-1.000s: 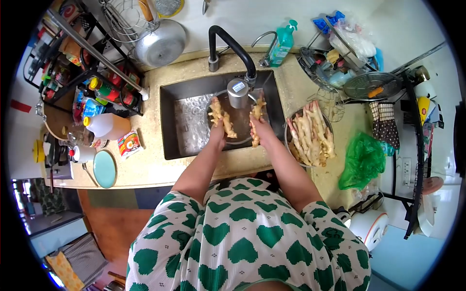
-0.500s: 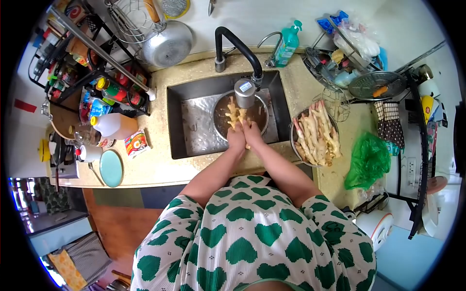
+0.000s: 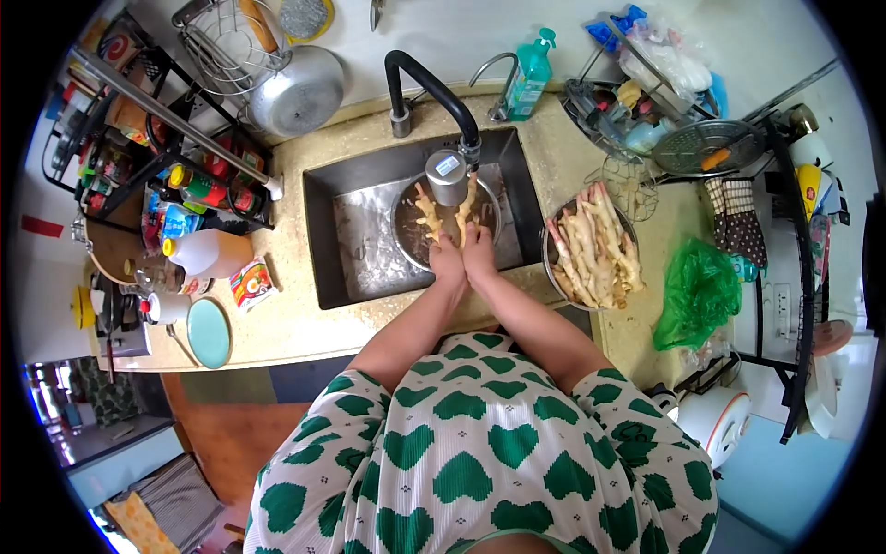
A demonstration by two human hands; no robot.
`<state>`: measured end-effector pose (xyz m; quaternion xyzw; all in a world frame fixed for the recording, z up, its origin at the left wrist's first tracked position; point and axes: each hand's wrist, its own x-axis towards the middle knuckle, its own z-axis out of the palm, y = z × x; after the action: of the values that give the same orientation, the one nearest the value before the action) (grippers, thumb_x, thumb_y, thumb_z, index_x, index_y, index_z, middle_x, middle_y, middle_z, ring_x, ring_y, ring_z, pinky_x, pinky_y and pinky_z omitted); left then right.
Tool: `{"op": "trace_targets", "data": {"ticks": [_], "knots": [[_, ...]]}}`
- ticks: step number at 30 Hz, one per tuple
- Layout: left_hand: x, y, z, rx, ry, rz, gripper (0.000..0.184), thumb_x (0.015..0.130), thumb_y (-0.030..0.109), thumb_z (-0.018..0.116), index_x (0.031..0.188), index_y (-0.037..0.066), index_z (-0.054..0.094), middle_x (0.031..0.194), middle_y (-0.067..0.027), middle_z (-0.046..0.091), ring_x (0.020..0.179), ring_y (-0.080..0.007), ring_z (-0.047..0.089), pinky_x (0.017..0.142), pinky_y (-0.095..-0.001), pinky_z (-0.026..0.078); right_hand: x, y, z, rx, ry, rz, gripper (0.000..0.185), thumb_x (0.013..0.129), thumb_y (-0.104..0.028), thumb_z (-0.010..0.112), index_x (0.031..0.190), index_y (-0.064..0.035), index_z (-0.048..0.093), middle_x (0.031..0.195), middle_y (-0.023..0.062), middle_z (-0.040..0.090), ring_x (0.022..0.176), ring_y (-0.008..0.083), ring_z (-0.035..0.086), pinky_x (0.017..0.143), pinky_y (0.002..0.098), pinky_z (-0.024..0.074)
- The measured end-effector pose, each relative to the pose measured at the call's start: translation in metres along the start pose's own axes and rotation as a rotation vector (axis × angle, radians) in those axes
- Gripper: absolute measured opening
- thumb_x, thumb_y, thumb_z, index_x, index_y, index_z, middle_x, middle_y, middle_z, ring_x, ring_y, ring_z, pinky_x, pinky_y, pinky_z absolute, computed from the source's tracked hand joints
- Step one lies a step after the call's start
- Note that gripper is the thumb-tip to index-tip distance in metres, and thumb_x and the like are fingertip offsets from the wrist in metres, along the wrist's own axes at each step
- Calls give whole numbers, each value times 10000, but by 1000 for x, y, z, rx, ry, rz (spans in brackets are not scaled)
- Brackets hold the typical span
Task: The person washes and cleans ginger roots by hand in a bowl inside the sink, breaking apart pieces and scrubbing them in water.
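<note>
Both hands are over a round metal bowl (image 3: 399,242) of murky water inside the sink (image 3: 355,208). My left hand (image 3: 447,257) is closed around the lower end of a yellowish chicken foot (image 3: 427,214), whose toes point up and left. Beside it, my right hand (image 3: 479,251) grips a second chicken foot (image 3: 467,205), pointing away from me. The two hands almost touch at the thumbs. Above the bowl hangs the silver head (image 3: 448,175) of the black faucet (image 3: 432,85). To the right of the sink, another metal bowl (image 3: 559,277) holds several pale chicken feet (image 3: 592,242).
A green plastic bag (image 3: 697,295) lies on the right counter, near a dish rack (image 3: 591,111). Behind the sink stands a soap bottle (image 3: 531,78). Left are a jug (image 3: 212,254), a noodle packet (image 3: 251,283), a teal oval board (image 3: 209,332) and a spice rack (image 3: 175,106).
The two chicken feet, close together before, are now spread apart, one in each hand. My view has shifted slightly, so the sink sits a little further left.
</note>
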<state>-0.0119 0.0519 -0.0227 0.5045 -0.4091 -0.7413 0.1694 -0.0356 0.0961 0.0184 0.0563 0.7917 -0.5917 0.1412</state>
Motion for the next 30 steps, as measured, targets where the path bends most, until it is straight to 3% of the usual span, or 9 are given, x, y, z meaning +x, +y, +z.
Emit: {"op": "trace_targets", "data": {"ticks": [7, 10, 12, 15, 18, 20, 22, 26, 30], "knots": [[12, 16, -3, -149, 280, -201, 465, 989, 329, 449, 1176, -87, 543, 1063, -210, 640, 909, -319, 630, 764, -391, 519, 14, 10, 4, 20, 220, -8, 364, 996, -296, 459, 1058, 56, 533, 1064, 277, 606, 966, 412, 592, 863, 453, 446], [12, 21, -1, 309, 117, 144, 455, 993, 329, 448, 1149, -86, 549, 1005, -199, 642, 837, -293, 638, 669, -397, 520, 26, 20, 4, -11, 62, 20, 369, 1011, -319, 436, 1144, 20, 495, 1067, 208, 607, 908, 338, 615, 796, 415, 486], [65, 3, -22, 263, -219, -228, 479, 991, 412, 470, 1133, -37, 555, 878, -149, 620, 711, -212, 613, 527, -372, 443, 24, 17, -5, 20, -114, 141, 362, 1020, -338, 425, 1191, -21, 468, 1049, 159, 604, 840, 273, 626, 710, 375, 517], [58, 30, -32, 343, -186, -143, 626, 987, 486, 444, 1296, -58, 469, 1203, -171, 572, 1079, -249, 555, 896, -374, 464, 7, -30, -33, 165, -366, 393, 299, 1024, -350, 435, 1190, -102, 437, 967, 89, 569, 656, 143, 599, 520, 286, 521], [43, 45, -42, 306, -307, 30, 641, 981, 497, 449, 1348, -29, 455, 1338, -162, 497, 1214, -267, 464, 1037, -368, 367, 6, -30, -50, 99, -502, 366, 287, 1021, -339, 447, 1162, -89, 438, 967, 80, 568, 622, 154, 587, 527, 297, 518], [28, 57, -37, 264, -572, -117, 491, 961, 523, 479, 1168, 82, 539, 1000, -37, 600, 833, -133, 556, 741, -313, 472, 11, -17, -54, -87, -621, 214, 274, 1013, -322, 462, 1128, -73, 447, 906, 83, 577, 588, 151, 578, 516, 300, 504], [-21, 90, -21, 361, -522, -93, 338, 949, 436, 558, 1038, 110, 552, 869, -5, 608, 711, -97, 548, 604, -287, 454, 6, -17, -56, -201, -647, 95, 296, 1003, -316, 475, 1116, -44, 459, 842, 115, 596, 574, 155, 593, 501, 313, 494], [-18, 52, -7, 527, -24, 526, 293, 914, 245, 607, 994, -26, 532, 813, -172, 628, 707, -288, 608, 649, -408, 474, -3, -8, -30, -353, -340, -308, 255, 1001, -291, 457, 1065, -45, 480, 843, 164, 618, 720, 257, 628, 615, 390, 501], [23, 10, -5, 334, 247, 437, 271, 931, 218, 520, 997, -42, 483, 795, -211, 608, 667, -312, 604, 640, -447, 478, 1, 23, -1, -193, 69, -612, 256, 1012, -310, 425, 1009, -60, 481, 785, 123, 582, 662, 195, 601, 549, 356, 485]]}}
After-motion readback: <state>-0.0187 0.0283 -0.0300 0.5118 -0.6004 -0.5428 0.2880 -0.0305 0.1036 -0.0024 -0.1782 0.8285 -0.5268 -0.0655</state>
